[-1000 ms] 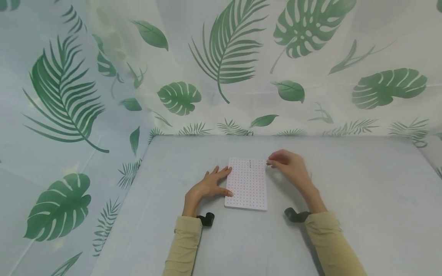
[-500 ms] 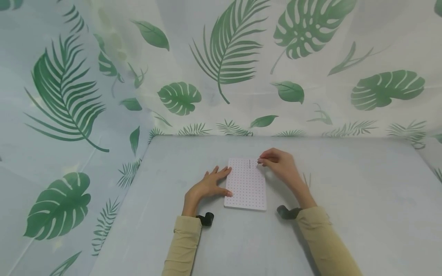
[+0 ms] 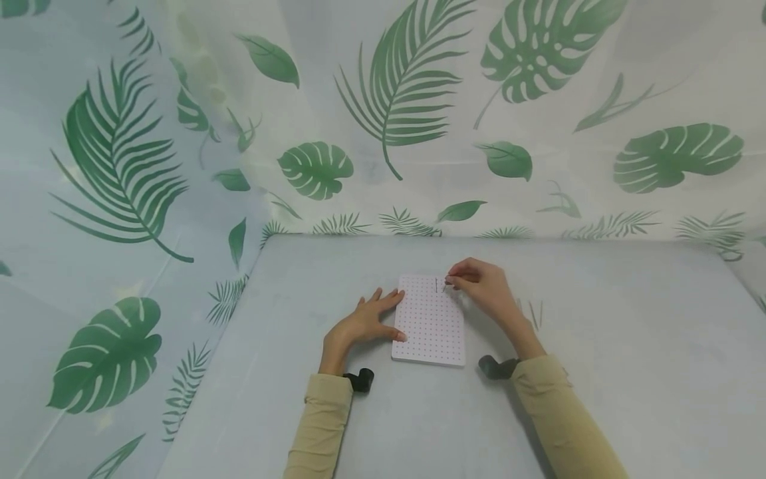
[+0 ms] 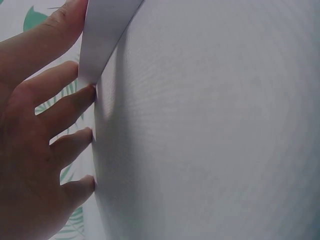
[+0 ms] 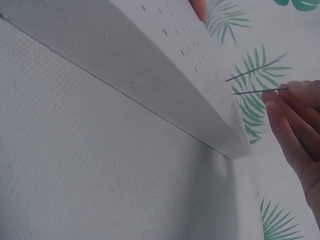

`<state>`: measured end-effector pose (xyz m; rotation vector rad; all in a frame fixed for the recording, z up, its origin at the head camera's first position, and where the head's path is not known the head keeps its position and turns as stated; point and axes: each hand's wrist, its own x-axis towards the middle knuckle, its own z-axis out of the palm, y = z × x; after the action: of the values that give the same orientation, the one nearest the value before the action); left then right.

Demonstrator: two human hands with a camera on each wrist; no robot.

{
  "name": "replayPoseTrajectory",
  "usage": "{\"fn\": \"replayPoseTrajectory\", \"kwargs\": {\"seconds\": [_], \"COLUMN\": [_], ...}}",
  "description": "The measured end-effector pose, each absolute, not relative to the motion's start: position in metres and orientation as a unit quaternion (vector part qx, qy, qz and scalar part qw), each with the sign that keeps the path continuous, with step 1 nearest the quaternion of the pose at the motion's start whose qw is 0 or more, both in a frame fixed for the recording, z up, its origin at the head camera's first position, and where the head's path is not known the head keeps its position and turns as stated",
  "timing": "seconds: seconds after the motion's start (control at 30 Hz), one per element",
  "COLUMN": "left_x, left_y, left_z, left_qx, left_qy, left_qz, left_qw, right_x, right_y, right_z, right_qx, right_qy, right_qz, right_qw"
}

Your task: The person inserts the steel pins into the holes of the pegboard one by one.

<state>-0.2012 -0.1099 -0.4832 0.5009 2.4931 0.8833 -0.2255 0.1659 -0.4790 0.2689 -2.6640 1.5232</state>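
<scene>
A white board [image 3: 427, 326] with rows of small holes lies flat on the table. One thin dark pin [image 3: 436, 285] stands upright near its far edge, and in the right wrist view that standing pin [image 5: 253, 69] runs beside the one I hold. My right hand [image 3: 483, 285] pinches the second thin pin [image 5: 257, 92] between thumb and fingertips, its tip down at the board's face. Whether that tip is inside a hole I cannot tell. With fingers spread, my left hand [image 3: 361, 326] rests thumb and forefinger on the board's left edge; its other fingertips touch the table in the left wrist view.
Several thin dark pins [image 3: 541, 315] lie on the table just right of my right forearm. The pale table [image 3: 628, 346] meets a leaf-printed curtain [image 3: 419, 193] at the back and left. Each wrist carries a small black camera [image 3: 492, 367].
My right hand has moved left from beside the board to over its far right part, bringing the pin down near the standing one. The left hand keeps its place on the board.
</scene>
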Motion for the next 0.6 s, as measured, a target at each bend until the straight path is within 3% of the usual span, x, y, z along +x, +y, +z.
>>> {"fn": "replayPoseTrajectory", "kwargs": {"seconds": [0.6], "left_x": [-0.2009], "left_y": [-0.1104], "left_z": [-0.4817], "left_qx": [0.182], "left_qy": [0.902], "left_qz": [0.324], "left_qw": [0.221], "right_x": [-0.2259], "right_y": [0.1617], "right_z": [-0.4777], "right_qx": [0.085], "right_qy": [-0.875], "right_qz": [0.477], "right_qw": [0.015]}}
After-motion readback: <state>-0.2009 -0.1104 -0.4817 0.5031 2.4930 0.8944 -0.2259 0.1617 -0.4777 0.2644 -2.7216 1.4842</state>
